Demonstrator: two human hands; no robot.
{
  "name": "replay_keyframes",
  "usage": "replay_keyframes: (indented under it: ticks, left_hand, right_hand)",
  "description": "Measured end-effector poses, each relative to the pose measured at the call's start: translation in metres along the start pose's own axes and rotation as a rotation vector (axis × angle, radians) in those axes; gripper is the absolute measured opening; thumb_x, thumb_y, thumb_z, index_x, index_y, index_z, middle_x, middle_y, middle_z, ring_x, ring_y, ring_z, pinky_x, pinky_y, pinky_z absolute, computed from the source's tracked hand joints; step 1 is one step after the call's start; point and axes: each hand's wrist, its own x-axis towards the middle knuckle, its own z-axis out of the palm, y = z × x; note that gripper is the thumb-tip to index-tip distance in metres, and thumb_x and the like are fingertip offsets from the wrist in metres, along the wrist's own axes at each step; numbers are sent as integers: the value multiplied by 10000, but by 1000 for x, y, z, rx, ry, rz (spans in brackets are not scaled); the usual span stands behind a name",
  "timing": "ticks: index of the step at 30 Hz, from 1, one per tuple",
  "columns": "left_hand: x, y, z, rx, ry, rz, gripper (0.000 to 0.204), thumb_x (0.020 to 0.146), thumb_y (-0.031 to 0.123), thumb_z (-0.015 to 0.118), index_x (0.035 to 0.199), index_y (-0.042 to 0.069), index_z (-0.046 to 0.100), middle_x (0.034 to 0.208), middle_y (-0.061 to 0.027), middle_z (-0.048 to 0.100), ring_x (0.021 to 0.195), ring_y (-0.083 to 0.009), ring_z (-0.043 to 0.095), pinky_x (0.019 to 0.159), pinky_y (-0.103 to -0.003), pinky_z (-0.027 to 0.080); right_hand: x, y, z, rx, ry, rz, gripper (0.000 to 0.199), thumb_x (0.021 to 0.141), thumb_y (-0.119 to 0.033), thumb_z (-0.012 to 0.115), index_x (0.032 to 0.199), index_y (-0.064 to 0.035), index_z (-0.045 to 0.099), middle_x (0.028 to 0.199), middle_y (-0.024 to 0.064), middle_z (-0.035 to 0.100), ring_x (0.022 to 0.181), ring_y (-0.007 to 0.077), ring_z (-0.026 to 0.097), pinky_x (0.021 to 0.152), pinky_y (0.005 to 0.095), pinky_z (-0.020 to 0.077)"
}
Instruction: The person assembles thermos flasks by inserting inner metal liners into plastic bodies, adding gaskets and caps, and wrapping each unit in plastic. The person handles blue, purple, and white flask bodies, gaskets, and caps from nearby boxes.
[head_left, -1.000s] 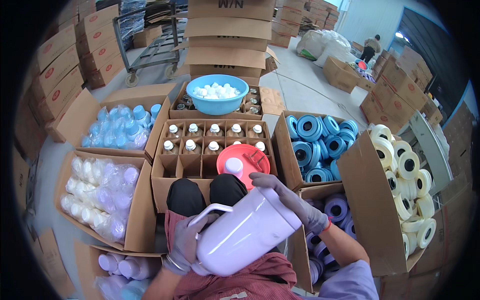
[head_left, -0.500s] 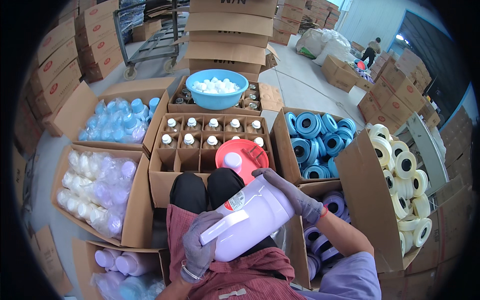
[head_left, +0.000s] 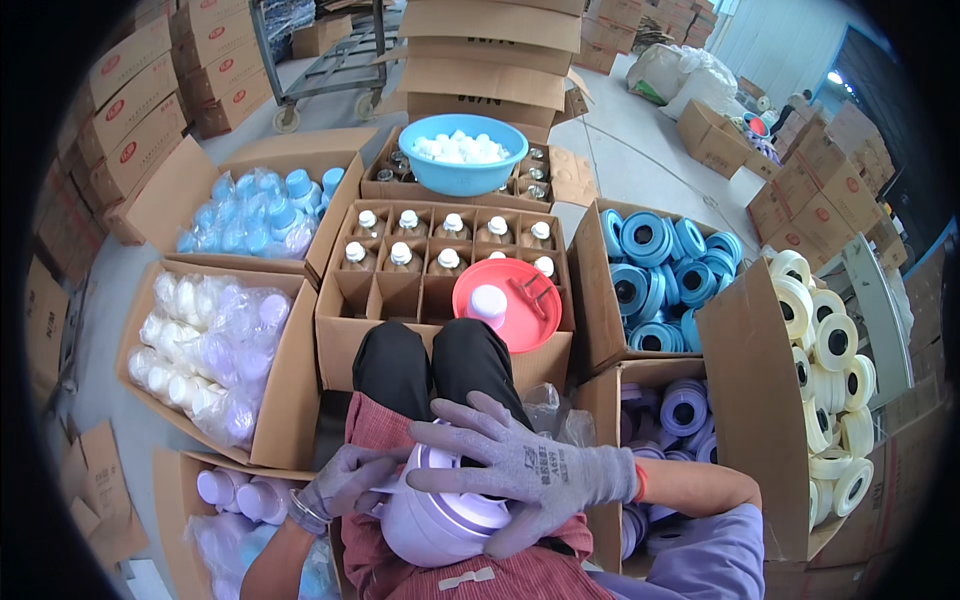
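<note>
A lilac vacuum jug [head_left: 440, 535] is in my lap with its top toward me, over a red checked apron. My left hand [head_left: 350, 482], in a grey glove, is closed at the pale handle on the jug's left side. Across the jug's top lies my gloved right hand [head_left: 530, 465], fingers spread wide, hiding much of the top. Just past my knees, a red plastic dish [head_left: 480, 335] rests on a divided carton; it holds a lilac cup-shaped lid [head_left: 488, 304] and a dark red, pronged tool [head_left: 533, 295].
The divided carton [head_left: 345, 340] holds several white-capped glass liners. Behind it, a blue basin [head_left: 432, 180] is full of white caps. Open cartons hold bagged blue parts [head_left: 250, 215], bagged white and lilac cups [head_left: 210, 350], blue rings [head_left: 640, 290], lilac rings [head_left: 685, 405] and cream rings [head_left: 835, 345].
The jug has gone from lying tilted across my lap to more upright, its top now toward me. My right hand has moved from its base onto its top, fingers spreading. The view has shifted slightly.
</note>
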Motion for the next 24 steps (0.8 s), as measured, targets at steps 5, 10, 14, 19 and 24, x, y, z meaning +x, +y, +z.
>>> replay_keyframes:
  ticks: [5,10,14,19,24]
  left_hand:
    - [-7,-27,58,490,514,338,381,1025,161,457,1336,-15,589,856,-61,720,701,-123,662,646,-276,525]
    - [-33,-2,69,45,564,53,398,995,149,494,1346,-21,577,782,-30,643,606,-39,549,529,-230,443]
    - [-27,3,32,660,629,458,416,975,138,513,1346,-41,573,850,-7,659,654,-43,564,549,-213,447]
    - [2,24,35,57,391,-95,411,978,117,522,1358,-32,568,1008,-57,706,847,-105,649,749,-264,534]
    - [40,34,30,194,260,-79,400,984,144,502,1349,7,594,1074,-56,697,970,-93,628,856,-243,490]
  right_hand:
    - [-11,28,15,190,153,262,764,731,-362,741,1413,-146,471,1436,157,431,1358,379,390,1090,482,318]
    - [24,64,13,297,160,19,538,812,-222,702,1311,-106,536,1321,153,514,1247,326,501,1051,439,395]
    - [6,217,-2,28,492,492,289,905,-159,636,1174,-54,635,1024,128,674,1003,273,665,867,367,532]
    - [-60,368,22,-836,99,1138,245,967,-291,524,1067,-93,628,1090,170,654,944,339,688,767,504,554]
    - [-71,396,19,-752,-77,1067,217,873,-211,607,1054,-100,654,979,151,708,965,313,682,807,449,540]
